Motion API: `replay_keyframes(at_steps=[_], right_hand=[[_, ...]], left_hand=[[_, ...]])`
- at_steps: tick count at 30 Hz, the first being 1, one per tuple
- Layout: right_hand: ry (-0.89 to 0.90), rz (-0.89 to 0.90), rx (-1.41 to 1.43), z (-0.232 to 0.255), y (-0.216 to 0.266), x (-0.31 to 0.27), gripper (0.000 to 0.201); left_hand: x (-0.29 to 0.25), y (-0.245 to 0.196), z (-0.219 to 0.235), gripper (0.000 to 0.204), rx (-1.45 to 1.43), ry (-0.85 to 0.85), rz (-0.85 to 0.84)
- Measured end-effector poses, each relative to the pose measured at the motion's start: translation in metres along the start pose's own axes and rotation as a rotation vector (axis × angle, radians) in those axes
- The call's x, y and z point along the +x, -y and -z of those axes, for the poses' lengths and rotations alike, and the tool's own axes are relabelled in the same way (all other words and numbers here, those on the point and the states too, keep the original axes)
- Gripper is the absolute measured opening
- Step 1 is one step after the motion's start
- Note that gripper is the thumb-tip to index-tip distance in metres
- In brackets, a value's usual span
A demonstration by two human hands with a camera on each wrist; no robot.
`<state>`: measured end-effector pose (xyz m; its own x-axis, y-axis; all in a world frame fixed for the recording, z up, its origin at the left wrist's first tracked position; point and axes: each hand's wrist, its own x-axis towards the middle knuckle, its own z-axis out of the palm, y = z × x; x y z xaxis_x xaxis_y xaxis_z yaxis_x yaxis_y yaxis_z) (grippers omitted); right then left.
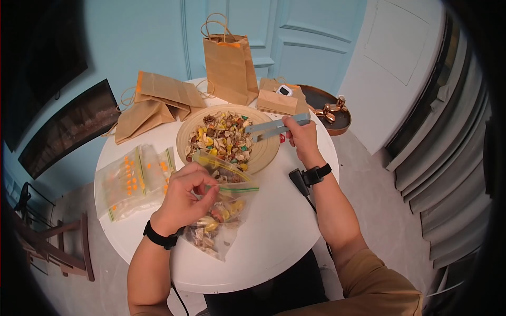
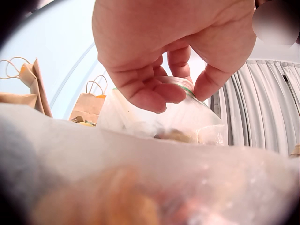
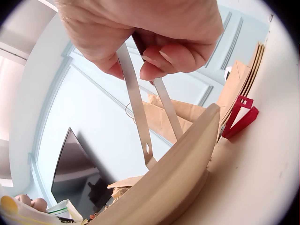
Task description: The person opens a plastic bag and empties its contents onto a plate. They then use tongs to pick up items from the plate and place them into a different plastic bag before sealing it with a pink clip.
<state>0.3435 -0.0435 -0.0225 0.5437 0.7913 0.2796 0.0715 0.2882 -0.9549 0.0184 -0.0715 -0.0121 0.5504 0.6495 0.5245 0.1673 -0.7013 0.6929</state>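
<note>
My left hand [image 1: 182, 197] pinches the top edge of a clear zip bag [image 1: 234, 231] with a green zip strip. Dried flowers and petals, some yellow, fill its lower part, and the bag lies slanted at the near side of the table. In the left wrist view thumb and fingertips meet at the zip strip [image 2: 190, 91]. My right hand [image 1: 303, 141] grips metal tongs [image 1: 271, 126] over the right side of a round wooden bowl [image 1: 268, 152]. Potpourri [image 1: 221, 137] is heaped in it. The tong tips reach inside the rim, partly hidden by it in the right wrist view.
Zip bags with orange marks [image 1: 129, 179] lie stacked on the left. Behind the bowl stand an upright paper bag [image 1: 226, 68] and tipped paper bags [image 1: 158, 97]. A white timer [image 1: 284, 90] sits on folded bags; a red clip [image 3: 241, 119] lies beside the bowl. The table's edge is curved.
</note>
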Motion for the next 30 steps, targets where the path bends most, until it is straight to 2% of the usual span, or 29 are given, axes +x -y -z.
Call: replay_keyframes(at_steps=[3, 6, 10, 15, 30], right_hand=[[0.114, -0.134, -0.02, 0.002, -0.011, 0.004, 0.029], [0.228, -0.189, 0.008, -0.006, -0.005, -0.005, 0.03], [0.274, -0.172, 0.02, -0.013, -0.014, -0.007, 0.029], [0.305, -0.129, 0.068, -0.015, -0.017, -0.006, 0.025], [0.232, -0.215, 0.371, -0.007, -0.016, -0.001, 0.012]], left_hand=[[0.001, -0.001, 0.001, 0.006, 0.004, 0.004, -0.009], [0.001, -0.001, 0.0, 0.006, -0.014, 0.004, -0.007], [0.001, -0.002, 0.0, 0.006, -0.02, -0.001, -0.007], [0.002, -0.003, 0.0, 0.006, -0.018, 0.001, 0.008], [0.001, -0.001, 0.0, 0.006, -0.01, -0.003, -0.006]])
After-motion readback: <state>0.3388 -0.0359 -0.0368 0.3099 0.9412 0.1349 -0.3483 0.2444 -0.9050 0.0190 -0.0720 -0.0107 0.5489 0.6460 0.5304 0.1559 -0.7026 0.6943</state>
